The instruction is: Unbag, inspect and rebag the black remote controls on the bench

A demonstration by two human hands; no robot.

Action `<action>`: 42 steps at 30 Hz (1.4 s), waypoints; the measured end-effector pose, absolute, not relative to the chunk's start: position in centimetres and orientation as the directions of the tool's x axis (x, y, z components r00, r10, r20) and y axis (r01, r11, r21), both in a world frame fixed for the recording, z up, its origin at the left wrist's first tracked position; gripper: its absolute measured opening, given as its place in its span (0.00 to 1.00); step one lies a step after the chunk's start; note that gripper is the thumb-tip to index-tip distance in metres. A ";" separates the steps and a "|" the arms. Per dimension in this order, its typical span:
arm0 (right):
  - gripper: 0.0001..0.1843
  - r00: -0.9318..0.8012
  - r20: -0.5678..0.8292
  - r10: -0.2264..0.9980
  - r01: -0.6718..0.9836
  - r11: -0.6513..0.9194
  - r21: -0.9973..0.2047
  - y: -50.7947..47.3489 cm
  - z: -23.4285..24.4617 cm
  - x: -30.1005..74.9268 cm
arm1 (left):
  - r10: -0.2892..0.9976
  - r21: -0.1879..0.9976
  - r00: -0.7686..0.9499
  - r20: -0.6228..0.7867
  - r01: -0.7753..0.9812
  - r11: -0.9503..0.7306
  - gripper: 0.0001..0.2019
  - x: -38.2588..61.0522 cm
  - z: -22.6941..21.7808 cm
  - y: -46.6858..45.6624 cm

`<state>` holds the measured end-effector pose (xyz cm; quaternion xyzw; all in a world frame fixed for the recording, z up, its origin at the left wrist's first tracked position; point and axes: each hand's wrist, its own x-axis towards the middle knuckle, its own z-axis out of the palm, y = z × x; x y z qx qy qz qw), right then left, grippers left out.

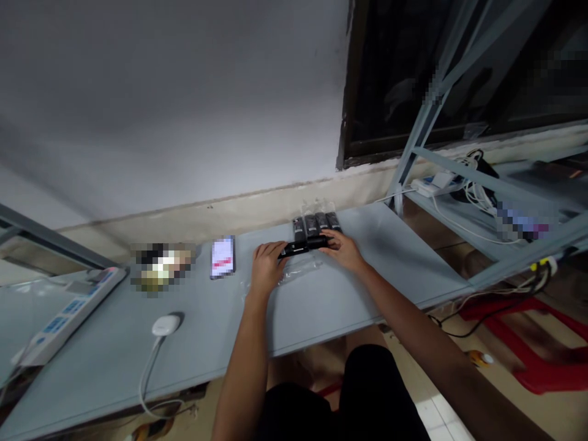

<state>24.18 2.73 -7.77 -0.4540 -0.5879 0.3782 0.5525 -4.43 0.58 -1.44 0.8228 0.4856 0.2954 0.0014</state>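
Grip: left hand point(267, 264), right hand point(342, 251) on black object point(294, 249) | writing unreadable

A smartphone point(223, 257) lies in the left hand's point(267, 266) leftward path.

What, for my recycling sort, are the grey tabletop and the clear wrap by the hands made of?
The grey tabletop looks like painted board or metal, matte and smooth; the paint hides which. The clear wrap looks like thin plastic film, glossy, with crinkled highlights.
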 end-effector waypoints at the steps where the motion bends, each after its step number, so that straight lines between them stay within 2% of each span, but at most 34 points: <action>1: 0.36 0.017 0.303 0.953 0.122 0.298 -0.947 2.7 -7.7 24.2 | 0.800 0.289 0.355 0.484 0.798 -0.529 0.19 -4.4 -1.4 0.6; 16: 0.35 0.019 0.255 0.967 0.227 0.245 -0.943 1.9 -6.7 24.3 | 0.782 0.302 0.348 0.518 0.780 -0.548 0.19 -4.4 -1.8 0.7; 27: 0.36 0.024 0.253 0.967 0.207 0.243 -0.948 1.8 -6.4 24.2 | 0.784 0.304 0.343 0.517 0.783 -0.543 0.19 -4.3 -1.9 0.6; 33: 0.38 0.034 0.324 0.946 0.165 0.314 -0.935 1.7 -6.2 24.0 | 0.780 0.305 0.343 0.523 0.780 -0.547 0.19 -4.3 -2.0 0.7; 42: 0.35 0.043 0.323 0.945 0.179 0.311 -0.933 1.3 -5.4 23.9 | 0.780 0.314 0.334 0.530 0.777 -0.546 0.18 -4.1 -2.1 0.7</action>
